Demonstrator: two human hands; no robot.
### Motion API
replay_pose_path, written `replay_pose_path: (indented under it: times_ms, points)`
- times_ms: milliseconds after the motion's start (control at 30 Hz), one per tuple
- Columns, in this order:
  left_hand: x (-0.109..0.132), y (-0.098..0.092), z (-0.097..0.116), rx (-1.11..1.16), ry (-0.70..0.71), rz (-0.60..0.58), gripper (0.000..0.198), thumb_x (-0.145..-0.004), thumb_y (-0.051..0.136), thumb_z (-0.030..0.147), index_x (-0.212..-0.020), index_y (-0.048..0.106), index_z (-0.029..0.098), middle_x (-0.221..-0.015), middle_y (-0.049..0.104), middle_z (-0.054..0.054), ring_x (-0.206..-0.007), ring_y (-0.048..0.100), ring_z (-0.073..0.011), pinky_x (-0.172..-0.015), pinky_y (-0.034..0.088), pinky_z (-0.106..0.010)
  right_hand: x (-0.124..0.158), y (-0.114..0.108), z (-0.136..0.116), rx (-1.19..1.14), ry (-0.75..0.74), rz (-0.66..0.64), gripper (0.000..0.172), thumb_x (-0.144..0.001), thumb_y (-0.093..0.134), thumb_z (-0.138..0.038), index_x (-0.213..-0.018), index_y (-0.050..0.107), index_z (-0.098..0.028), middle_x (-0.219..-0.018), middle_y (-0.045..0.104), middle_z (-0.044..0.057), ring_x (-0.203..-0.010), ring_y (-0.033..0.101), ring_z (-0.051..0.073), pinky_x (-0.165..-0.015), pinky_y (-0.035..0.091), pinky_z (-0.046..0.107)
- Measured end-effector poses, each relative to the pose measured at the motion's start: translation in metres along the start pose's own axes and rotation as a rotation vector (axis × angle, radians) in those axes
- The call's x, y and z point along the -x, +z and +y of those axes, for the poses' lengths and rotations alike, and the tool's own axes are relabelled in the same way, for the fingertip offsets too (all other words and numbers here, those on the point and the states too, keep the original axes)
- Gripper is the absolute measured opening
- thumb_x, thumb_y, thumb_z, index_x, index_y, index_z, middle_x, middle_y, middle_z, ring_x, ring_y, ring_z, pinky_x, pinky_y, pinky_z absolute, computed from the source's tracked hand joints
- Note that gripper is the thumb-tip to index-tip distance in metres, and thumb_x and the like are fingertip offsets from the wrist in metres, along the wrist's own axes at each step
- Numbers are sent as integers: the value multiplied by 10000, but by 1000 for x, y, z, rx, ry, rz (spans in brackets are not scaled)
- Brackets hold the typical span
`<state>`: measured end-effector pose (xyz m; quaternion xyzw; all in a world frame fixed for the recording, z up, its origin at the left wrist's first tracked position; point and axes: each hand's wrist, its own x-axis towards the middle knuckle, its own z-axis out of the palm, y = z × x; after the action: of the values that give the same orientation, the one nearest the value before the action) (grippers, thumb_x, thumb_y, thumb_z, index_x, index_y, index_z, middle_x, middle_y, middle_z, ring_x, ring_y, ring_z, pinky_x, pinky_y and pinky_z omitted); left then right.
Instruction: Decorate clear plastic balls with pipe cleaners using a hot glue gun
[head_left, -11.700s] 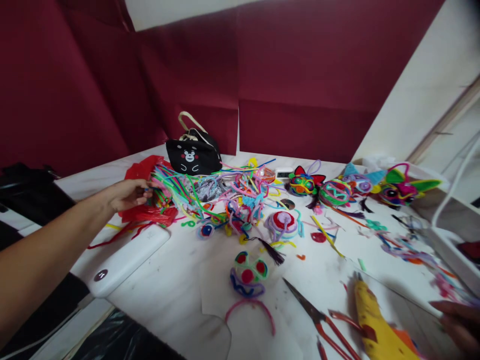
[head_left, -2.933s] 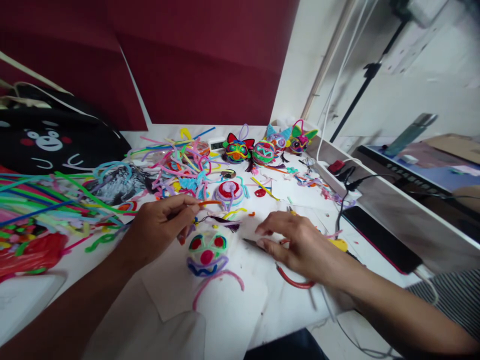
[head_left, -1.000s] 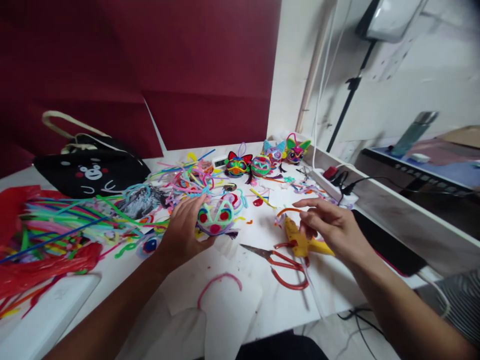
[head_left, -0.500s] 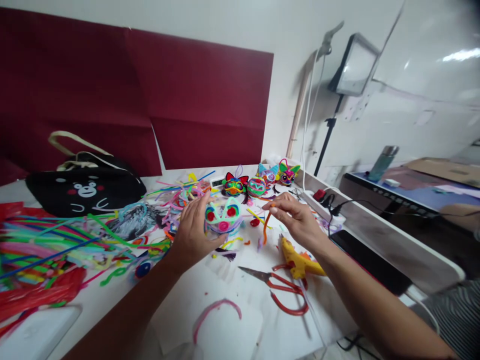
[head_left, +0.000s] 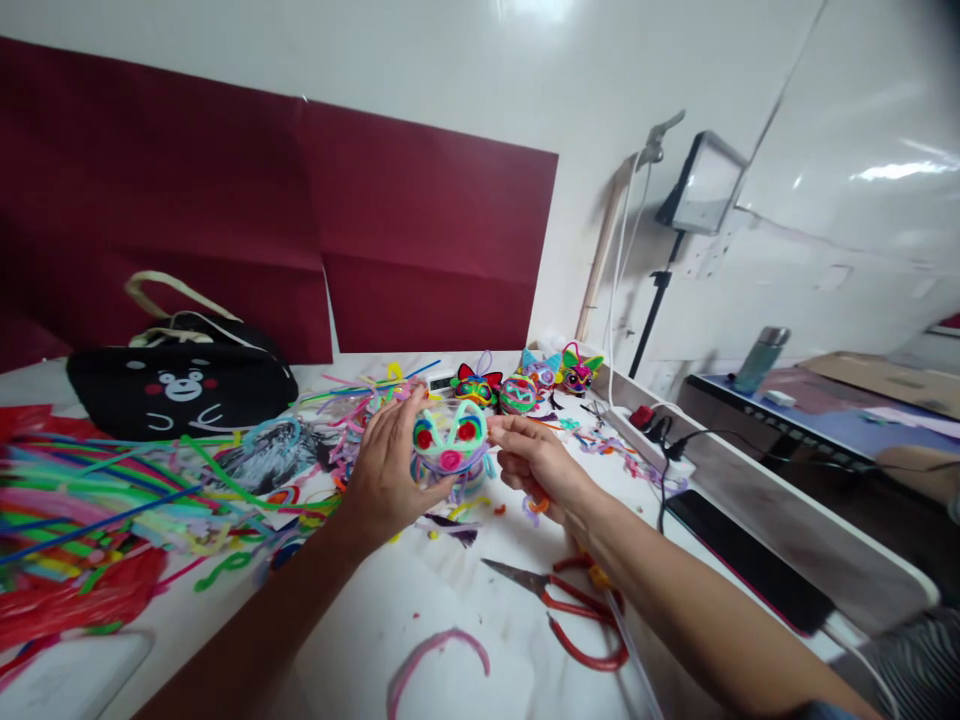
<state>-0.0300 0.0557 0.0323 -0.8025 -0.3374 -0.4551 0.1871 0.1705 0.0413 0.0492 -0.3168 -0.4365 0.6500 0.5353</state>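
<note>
The right forearm covers most of the yellow glue gun; only a curled end of the orange pipe cleaner pinched in the right hand shows. The face ornament lies between the hands, its left side hidden by the cupped left hand. Red-handled scissors and a pink pipe cleaner lie nearer the viewer.
</note>
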Motion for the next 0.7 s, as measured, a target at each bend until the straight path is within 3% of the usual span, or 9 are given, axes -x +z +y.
replay_pose_path:
  times_ms: [300, 533, 600, 700]
  points:
    - [2, 2, 1, 36, 8, 7, 967, -728, 701, 298, -1500, 132, 170, -1279, 563, -186, -1195, 535, -348, -1040, 413, -512, 0, 2, -3, -129, 48, -126, 320, -697, 776, -240, -953, 598, -165, -470, 308, -139, -379, 111, 11, -357, 80, 169]
    - [4, 4, 4, 85, 6, 20, 947, -731, 709, 289, -1497, 160, 195, -1314, 533, -185, -1235, 507, -355, -1051, 403, -512, 1, -1, -1, -197, 11, -151, 333, -672, 786, -151, -971, 640, -164, -451, 377, -125, -367, 123, 4, -360, 83, 174]
    - [3, 4, 6, 145, -52, -15, 951, -721, 724, 301, -1493, 175, 219, -1373, 488, -179, -1281, 464, -353, -1075, 375, -513, 1, -1, -1, -201, 4, -133, 332, -670, 785, -147, -970, 643, -163, -439, 370, -126, -364, 124, 5, -358, 85, 173]
    - [1, 3, 10, 388, -273, -96, 1043, -671, 770, 351, -1499, 148, 229, -1447, 412, -178, -1342, 397, -349, -1080, 368, -502, 0, -2, -1, -216, -16, -113, 333, -667, 780, -137, -969, 643, -158, -431, 368, -129, -356, 118, 2, -352, 88, 170]
